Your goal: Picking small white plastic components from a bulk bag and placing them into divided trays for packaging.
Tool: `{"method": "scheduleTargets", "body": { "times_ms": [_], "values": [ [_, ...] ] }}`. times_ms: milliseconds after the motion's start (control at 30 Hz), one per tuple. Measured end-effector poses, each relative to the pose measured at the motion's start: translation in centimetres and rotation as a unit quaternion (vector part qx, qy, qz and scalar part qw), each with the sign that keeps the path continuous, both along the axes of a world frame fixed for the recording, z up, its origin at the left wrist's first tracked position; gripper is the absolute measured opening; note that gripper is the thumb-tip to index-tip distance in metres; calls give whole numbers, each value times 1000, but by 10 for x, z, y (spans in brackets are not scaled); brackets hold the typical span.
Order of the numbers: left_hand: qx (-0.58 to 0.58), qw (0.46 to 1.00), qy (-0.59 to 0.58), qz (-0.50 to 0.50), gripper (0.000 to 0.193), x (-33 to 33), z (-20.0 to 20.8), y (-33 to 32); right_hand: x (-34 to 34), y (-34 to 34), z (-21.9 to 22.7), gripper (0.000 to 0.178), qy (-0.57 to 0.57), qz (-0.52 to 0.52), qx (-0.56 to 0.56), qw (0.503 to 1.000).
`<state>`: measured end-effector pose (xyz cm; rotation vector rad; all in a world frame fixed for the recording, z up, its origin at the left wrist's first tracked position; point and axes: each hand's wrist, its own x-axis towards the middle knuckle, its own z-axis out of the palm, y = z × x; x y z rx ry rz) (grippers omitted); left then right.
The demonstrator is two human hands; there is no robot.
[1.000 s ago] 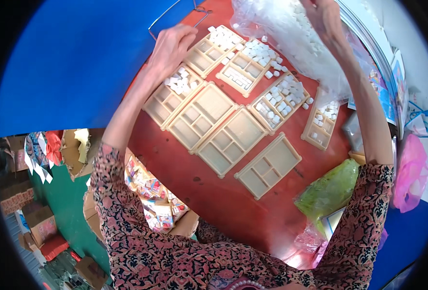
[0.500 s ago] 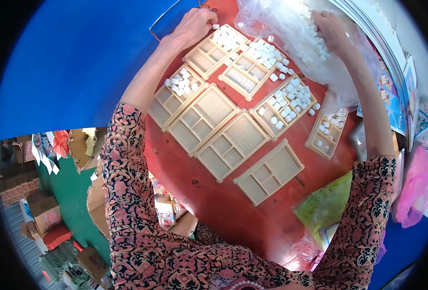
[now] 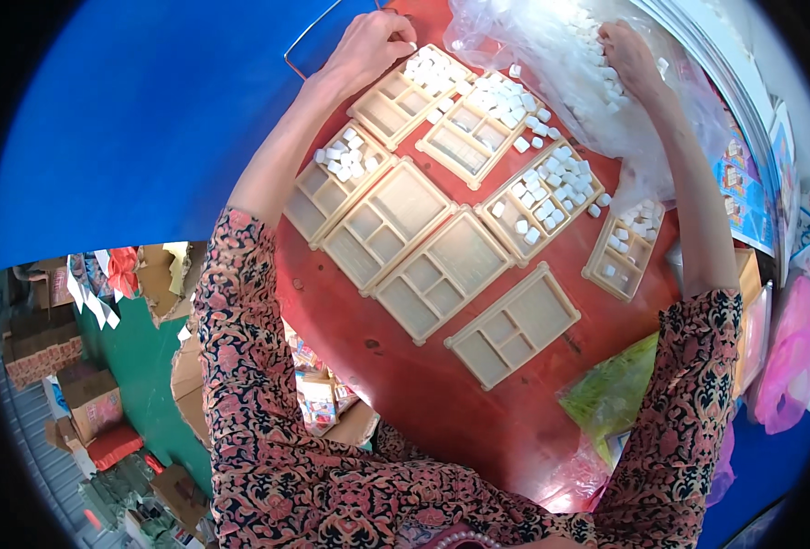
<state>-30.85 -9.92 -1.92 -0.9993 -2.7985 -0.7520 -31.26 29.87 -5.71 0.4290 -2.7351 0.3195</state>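
Note:
At the far edge of the red table, my left hand point(image 3: 375, 41) has its fingers pinched together, with a small white cube showing at the fingertips. Close beside it lies a beige compartment tray point(image 3: 382, 116) whose far section is heaped with white cubes point(image 3: 435, 69). On the far right, my right hand point(image 3: 632, 59) reaches over a clear plastic bag point(image 3: 551, 55) full of white cubes. Its fingers are curled closed; what they hold is hidden. Between my arms, a second tray point(image 3: 464, 157) and a third point(image 3: 512, 217) carry more cubes.
Trays with bare compartments point(image 3: 442, 284) stand nearer me, one point(image 3: 513, 328) apart from the others. A small tray point(image 3: 620, 265) with a few cubes lies at right. Loose cubes point(image 3: 538, 142) dot the red table point(image 3: 405, 384). A green plastic packet point(image 3: 606, 389) lies near my right sleeve.
My left fingers have closed at the loose cube beside the far-left tray. My right hand has shifted slightly over the bag, its fingers more curled. The trays stay in place.

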Motion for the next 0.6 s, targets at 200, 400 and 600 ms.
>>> {"method": "scheduleTargets", "body": {
  "times_ms": [200,400,600],
  "values": [
    [-11,1000,-19,-14,14,26,8,1,1,2,-6,15,41,1,-8,999],
    [-34,997,59,36,14,32,7,-5,-1,3,-15,17,53,18,-5,998],
    [-47,997,-31,56,15,38,11,-5,0,4,-16,19,72,10,17,997]
  ]
}}
